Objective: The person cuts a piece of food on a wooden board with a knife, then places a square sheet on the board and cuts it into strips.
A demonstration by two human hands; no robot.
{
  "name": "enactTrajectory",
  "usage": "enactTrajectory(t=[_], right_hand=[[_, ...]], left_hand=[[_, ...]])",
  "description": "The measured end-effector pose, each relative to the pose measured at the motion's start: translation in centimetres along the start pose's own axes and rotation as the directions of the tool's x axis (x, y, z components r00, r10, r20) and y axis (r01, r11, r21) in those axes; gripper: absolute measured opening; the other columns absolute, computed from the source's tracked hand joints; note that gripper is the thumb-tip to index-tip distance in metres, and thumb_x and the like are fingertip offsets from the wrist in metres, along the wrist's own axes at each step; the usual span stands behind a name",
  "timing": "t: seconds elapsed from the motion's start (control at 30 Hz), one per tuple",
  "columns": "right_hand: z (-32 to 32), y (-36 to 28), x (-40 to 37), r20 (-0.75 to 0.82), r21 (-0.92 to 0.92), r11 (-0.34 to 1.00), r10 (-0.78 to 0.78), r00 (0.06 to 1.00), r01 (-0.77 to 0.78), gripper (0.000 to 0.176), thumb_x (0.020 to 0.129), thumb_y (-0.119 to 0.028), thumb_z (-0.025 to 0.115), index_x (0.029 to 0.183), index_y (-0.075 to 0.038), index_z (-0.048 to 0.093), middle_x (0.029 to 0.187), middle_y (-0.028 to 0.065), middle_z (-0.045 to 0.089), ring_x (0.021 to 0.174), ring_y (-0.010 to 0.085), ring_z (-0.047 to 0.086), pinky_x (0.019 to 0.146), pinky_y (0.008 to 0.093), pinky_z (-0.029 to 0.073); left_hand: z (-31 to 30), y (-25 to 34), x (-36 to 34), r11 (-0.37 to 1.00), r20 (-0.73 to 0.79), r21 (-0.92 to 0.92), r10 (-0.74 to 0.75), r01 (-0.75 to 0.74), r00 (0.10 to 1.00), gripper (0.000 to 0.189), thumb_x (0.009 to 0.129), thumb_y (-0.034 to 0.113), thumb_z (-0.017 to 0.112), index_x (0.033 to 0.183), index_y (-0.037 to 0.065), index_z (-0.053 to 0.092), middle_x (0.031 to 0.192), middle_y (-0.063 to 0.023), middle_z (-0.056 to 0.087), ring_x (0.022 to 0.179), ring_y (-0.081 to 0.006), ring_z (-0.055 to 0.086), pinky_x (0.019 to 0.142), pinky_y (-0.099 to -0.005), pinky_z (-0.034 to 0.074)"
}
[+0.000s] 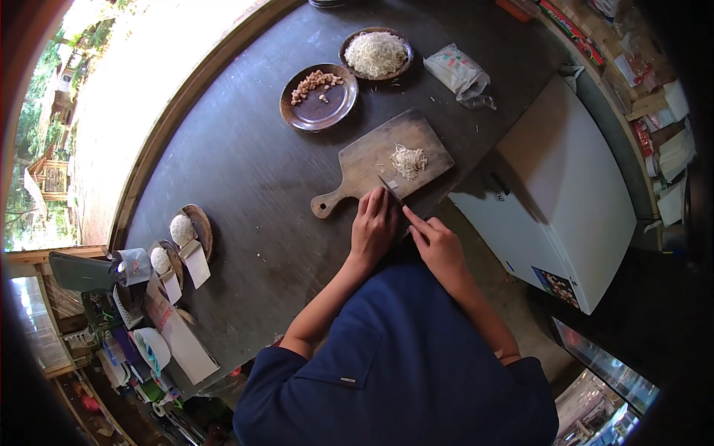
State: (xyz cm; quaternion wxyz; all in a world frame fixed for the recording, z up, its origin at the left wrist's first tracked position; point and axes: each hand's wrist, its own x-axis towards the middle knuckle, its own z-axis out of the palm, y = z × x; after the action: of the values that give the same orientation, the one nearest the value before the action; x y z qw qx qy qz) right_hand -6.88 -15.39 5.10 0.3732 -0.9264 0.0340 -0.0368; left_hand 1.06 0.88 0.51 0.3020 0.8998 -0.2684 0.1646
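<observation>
My right hand [439, 249] is closed around a knife [390, 190], its index finger stretched along the back. The blade lies over the near edge of a wooden cutting board [364, 167]. Beside the blade, my left hand [374, 227] rests at that same edge with its fingers bent and pressed together. Whatever lies under those fingertips is hidden. A small pale piece [393, 184] sits against the blade. Farther up the board is a small heap of thin pale shreds [409, 161].
Beyond the board stand a brown plate [320, 119] with small brown chunks and a bowl [343, 63] of white shreds. A plastic-wrapped packet [457, 74] lies right of them. Small dishes [201, 223] and a long box [178, 334] are at left; a white freezer [550, 193] is at right.
</observation>
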Motion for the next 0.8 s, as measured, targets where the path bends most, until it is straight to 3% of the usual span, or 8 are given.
enactTrajectory(t=[0.8], right_hand=[[0.4, 0.5, -0.1, -0.011, -0.001, 1.000, -0.007, 1.000, 0.007, 0.051, 0.101, -0.021, 0.071, 0.148, -0.038, 0.064, 0.084, 0.0102, 0.060, 0.073, 0.0346, 0.069, 0.066, 0.0474, 0.058]], left_hand=[[0.2, -0.1, -0.1, 1.000, -0.014, 0.006, -0.014, 0.014, 1.000, 0.044, 0.090, 0.009, 0.076, 0.129, -0.010, 0.065, 0.133, -0.0200, 0.063, 0.120, -0.0366, 0.062, 0.102, -0.0406, 0.054]])
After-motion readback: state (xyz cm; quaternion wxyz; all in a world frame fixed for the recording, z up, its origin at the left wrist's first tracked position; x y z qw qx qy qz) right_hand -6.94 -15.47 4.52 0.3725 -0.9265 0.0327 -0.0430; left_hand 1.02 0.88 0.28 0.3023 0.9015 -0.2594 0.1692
